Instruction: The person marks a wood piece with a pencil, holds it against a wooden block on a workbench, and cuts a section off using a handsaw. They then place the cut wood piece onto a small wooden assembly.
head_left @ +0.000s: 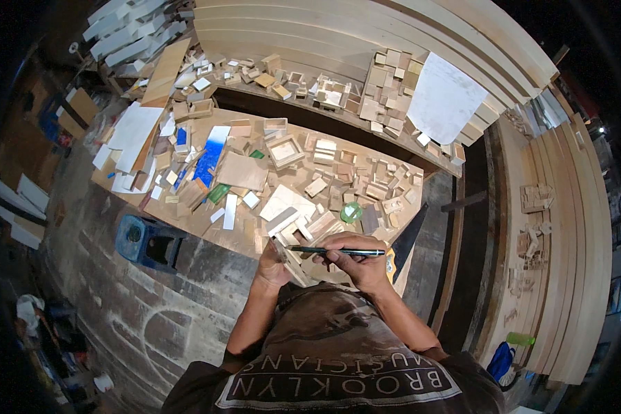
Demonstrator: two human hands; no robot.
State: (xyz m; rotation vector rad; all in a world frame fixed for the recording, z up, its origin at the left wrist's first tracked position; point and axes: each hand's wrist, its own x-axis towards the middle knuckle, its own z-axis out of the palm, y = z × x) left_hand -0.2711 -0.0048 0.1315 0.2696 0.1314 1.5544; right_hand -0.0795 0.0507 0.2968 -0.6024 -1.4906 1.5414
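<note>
My right hand (360,265) grips a dark pen (355,252) with a shiny clip, held nearly level, its tip pointing left. My left hand (274,268) is closed on a small wooden piece (295,270) close to my body. The pen tip is at the upper end of that piece; whether it touches cannot be made out. Just beyond my hands, small open wooden boxes (286,152) and loose offcuts crowd the workbench (186,222). A round green object (351,212) lies among them, past my right hand.
A dark triangular blade with a yellow handle (391,263) lies at the bench's right edge. A blue plastic stool (132,238) stands on the floor at left. Stacked long boards (290,34) line the back and right; a white sheet (446,96) leans there.
</note>
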